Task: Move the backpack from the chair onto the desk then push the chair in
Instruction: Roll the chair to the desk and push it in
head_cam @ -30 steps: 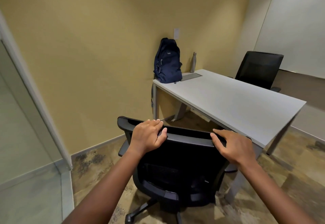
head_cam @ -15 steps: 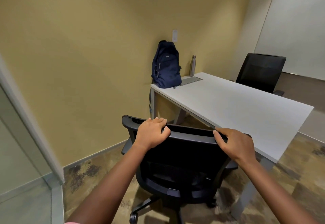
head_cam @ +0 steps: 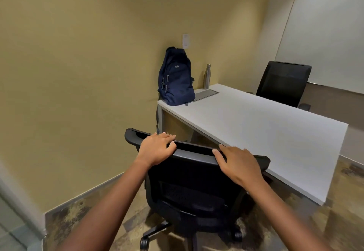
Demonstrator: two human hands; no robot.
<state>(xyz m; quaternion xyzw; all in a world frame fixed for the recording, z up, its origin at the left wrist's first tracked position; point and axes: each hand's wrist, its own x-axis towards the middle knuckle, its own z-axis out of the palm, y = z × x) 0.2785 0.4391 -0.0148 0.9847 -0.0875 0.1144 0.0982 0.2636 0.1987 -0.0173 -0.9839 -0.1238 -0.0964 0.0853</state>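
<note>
A navy backpack [head_cam: 175,79] stands upright on the far left corner of the white desk [head_cam: 266,130], leaning against the yellow wall. A black wheeled office chair [head_cam: 195,191] stands in front of me at the desk's near edge, its backrest facing me. My left hand [head_cam: 156,148] grips the top rail of the backrest on its left part. My right hand [head_cam: 239,163] lies over the same rail on its right part, fingers curled over the edge. The seat is mostly hidden behind the backrest.
A steel bottle [head_cam: 206,76] stands at the wall behind a grey panel [head_cam: 205,94] set in the desk. A second black chair [head_cam: 283,83] is at the desk's far side. The yellow wall runs close on the left; a glass partition [head_cam: 13,217] is at lower left.
The chair has rolled closer to the desk with both hands on its backrest, its right side now reaching the desk edge. My view has shifted forward and to the left.
</note>
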